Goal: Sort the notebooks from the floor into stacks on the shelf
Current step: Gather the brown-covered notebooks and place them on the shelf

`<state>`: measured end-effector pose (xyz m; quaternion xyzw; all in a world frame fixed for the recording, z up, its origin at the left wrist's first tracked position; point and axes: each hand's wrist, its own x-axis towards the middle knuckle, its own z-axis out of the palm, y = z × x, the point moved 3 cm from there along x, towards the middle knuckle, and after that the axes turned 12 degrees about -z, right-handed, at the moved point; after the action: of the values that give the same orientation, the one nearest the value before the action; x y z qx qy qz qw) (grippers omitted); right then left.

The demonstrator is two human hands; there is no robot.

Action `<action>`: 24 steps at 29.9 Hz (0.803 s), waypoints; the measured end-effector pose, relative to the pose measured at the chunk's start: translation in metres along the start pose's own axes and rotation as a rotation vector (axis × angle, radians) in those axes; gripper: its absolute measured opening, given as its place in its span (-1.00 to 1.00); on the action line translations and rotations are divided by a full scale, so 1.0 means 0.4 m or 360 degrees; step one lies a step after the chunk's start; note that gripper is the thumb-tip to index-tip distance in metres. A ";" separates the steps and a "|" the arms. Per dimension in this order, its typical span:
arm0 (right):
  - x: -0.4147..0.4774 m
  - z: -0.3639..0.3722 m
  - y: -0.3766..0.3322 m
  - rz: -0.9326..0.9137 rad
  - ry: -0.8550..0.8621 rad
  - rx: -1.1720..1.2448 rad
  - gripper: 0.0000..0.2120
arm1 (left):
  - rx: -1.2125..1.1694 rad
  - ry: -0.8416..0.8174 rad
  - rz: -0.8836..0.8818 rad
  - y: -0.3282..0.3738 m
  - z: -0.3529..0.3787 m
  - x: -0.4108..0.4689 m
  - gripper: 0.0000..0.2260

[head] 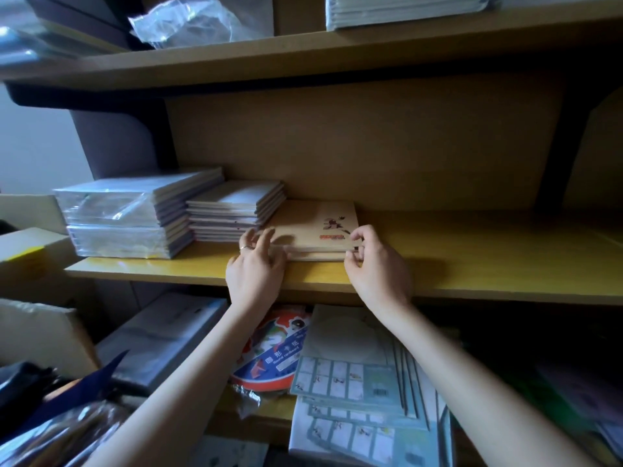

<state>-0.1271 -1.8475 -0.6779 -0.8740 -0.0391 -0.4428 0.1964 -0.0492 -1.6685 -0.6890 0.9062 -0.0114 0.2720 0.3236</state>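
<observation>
Both of my hands are on the low stack of tan notebooks (312, 227), which sits on the middle shelf (472, 261), near its front edge. My left hand (256, 264) rests loosely spread on the stack's near left corner, fingers fairly straight on the top cover and thumb against the near edge. My right hand (374, 264) pinches the near right corner with curled fingers. Touching the stack on the left is a grey notebook pile (236, 207), and further left a taller plastic-wrapped pile (135, 217)
</observation>
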 end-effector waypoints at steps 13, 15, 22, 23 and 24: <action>-0.585 0.037 -0.011 -0.0670 -0.1195 0.0346 -0.79 | 0.0482 -0.0830 0.0238 -0.270 0.155 -0.613 -0.40; -0.659 0.040 -0.012 -0.0743 -0.1479 0.0298 -0.73 | 0.0773 -0.0970 0.0059 -0.349 0.181 -0.704 -0.41; -0.752 0.057 -0.033 -0.0898 -0.1958 0.0227 -0.58 | 0.0785 -0.0972 -0.0298 -0.504 0.231 -0.721 -0.34; -0.752 0.064 -0.031 -0.0870 -0.1967 0.0244 -0.58 | 0.0759 -0.0985 -0.0313 -0.529 0.233 -0.706 -0.30; -0.752 0.071 -0.030 -0.0824 -0.1981 0.0267 -0.59 | 0.0769 -0.1040 -0.0322 -0.554 0.235 -0.692 -0.25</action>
<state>-0.2904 -1.7942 -0.9268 -0.9103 -0.3870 0.1145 0.0922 -0.1956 -1.5922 -1.0164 0.9912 0.0396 -0.0681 0.1060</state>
